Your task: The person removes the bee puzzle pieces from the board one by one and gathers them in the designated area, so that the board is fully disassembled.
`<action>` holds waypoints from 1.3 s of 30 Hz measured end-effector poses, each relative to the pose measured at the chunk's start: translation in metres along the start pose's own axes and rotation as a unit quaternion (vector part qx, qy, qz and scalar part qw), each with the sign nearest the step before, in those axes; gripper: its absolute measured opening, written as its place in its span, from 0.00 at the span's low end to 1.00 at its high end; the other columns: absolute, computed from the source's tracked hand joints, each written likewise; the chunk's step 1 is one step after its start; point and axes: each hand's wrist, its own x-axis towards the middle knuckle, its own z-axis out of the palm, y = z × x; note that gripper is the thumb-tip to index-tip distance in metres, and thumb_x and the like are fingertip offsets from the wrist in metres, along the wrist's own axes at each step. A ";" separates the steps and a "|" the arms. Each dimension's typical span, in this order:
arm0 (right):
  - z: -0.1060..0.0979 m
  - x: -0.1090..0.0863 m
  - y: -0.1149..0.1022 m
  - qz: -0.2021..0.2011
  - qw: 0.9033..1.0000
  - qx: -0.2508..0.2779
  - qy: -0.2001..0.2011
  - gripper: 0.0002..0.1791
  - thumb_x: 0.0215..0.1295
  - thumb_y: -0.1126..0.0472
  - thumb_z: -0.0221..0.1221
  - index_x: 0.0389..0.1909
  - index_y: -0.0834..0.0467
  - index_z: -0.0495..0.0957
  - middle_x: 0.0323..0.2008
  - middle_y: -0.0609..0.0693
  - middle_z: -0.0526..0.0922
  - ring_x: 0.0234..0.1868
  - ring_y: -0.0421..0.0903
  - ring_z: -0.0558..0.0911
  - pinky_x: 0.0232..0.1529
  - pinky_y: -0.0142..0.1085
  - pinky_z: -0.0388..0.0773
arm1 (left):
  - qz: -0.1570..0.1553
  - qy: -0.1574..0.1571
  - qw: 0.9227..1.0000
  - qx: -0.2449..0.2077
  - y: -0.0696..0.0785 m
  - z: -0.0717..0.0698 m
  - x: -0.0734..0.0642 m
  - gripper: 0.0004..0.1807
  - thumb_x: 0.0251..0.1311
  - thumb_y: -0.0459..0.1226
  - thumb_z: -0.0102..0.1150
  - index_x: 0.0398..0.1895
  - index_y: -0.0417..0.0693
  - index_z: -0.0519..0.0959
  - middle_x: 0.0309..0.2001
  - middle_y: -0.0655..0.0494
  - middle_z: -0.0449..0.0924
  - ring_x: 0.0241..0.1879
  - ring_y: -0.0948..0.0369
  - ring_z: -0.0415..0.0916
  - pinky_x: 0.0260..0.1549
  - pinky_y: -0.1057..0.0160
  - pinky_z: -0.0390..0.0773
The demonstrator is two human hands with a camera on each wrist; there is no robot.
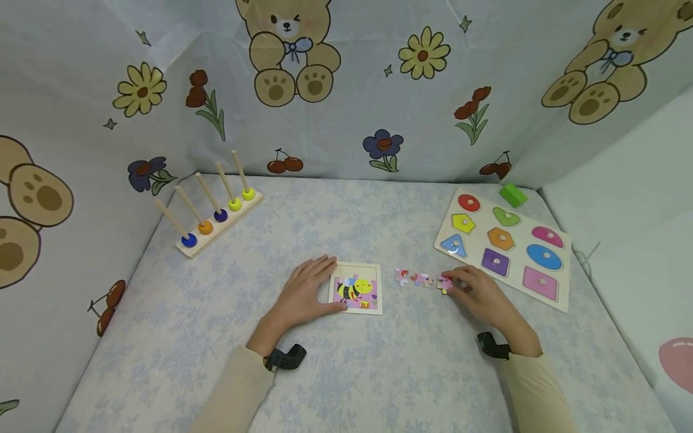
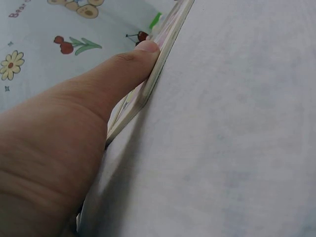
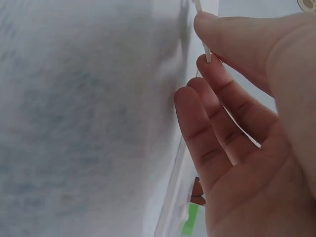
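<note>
A small square wooden puzzle board [image 1: 354,263] with a bee picture lies on the table. My left hand [image 1: 307,291] holds its left side, fingers at the upper left corner and thumb on the front edge. In the left wrist view the thumb [image 2: 131,61] rests against the board's rim [image 2: 148,91]. To the right of the board, my right hand [image 1: 484,297] pinches a pink and yellow puzzle piece [image 1: 444,283] between thumb and index finger. The thin edge of that piece [image 3: 207,54] shows in the right wrist view. Two loose puzzle pieces, one pink [image 1: 401,276] and another [image 1: 421,279], lie between board and hand.
A shape board [image 1: 533,264] with knobbed coloured shapes lies at the right, just beyond my right hand. Behind it sits a green block [image 1: 512,195]. A wooden peg stand [image 1: 219,227] with coloured beads stands back left. A printed cloth [image 1: 346,120] hangs behind the table.
</note>
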 end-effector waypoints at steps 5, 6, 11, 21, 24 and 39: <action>0.002 -0.002 0.002 -0.008 1.000 0.002 0.001 0.19 0.64 0.69 0.69 0.57 0.61 0.83 0.49 0.54 0.84 0.46 0.49 0.81 0.44 0.41 0.87 | 0.002 0.004 1.000 -0.003 0.000 0.000 0.000 0.55 0.56 0.64 0.69 0.80 0.44 0.62 0.80 0.51 0.59 0.81 0.52 0.52 0.80 0.45 0.50; 0.002 -0.002 0.003 -0.010 1.000 0.003 0.002 0.19 0.64 0.69 0.69 0.57 0.61 0.83 0.48 0.54 0.84 0.46 0.49 0.81 0.44 0.41 0.87 | 0.002 0.004 1.000 -0.002 0.000 0.000 0.000 0.55 0.56 0.64 0.69 0.80 0.44 0.62 0.80 0.51 0.59 0.81 0.52 0.52 0.80 0.45 0.50; 0.004 -0.001 0.005 -0.019 1.000 0.001 0.004 0.19 0.64 0.70 0.69 0.56 0.61 0.84 0.49 0.54 0.84 0.46 0.49 0.81 0.43 0.40 0.87 | 0.004 0.005 1.000 -0.001 -0.001 0.001 0.000 0.56 0.56 0.65 0.69 0.80 0.44 0.61 0.80 0.52 0.59 0.81 0.52 0.51 0.80 0.45 0.50; 0.002 0.001 0.003 -0.007 1.000 0.002 -0.009 0.20 0.64 0.70 0.68 0.57 0.61 0.84 0.52 0.56 0.83 0.49 0.52 0.80 0.46 0.47 0.87 | 0.003 0.002 1.000 0.004 -0.002 0.000 0.002 0.56 0.56 0.65 0.69 0.80 0.44 0.61 0.80 0.52 0.58 0.81 0.52 0.51 0.80 0.45 0.49; 0.001 0.002 0.001 -0.008 1.000 0.003 -0.005 0.19 0.65 0.69 0.67 0.57 0.61 0.83 0.53 0.57 0.83 0.51 0.53 0.80 0.47 0.49 0.87 | 0.004 0.002 1.000 0.005 -0.001 -0.001 0.003 0.56 0.56 0.65 0.69 0.80 0.44 0.61 0.80 0.52 0.58 0.81 0.52 0.51 0.80 0.45 0.49; 0.016 0.037 -0.042 -0.045 0.998 0.036 0.004 0.19 0.66 0.65 0.68 0.58 0.60 0.83 0.54 0.56 0.84 0.49 0.52 0.82 0.46 0.47 0.86 | 0.003 -0.001 1.000 0.005 -0.002 0.000 0.001 0.56 0.56 0.65 0.68 0.80 0.44 0.61 0.80 0.51 0.59 0.81 0.52 0.52 0.80 0.45 0.50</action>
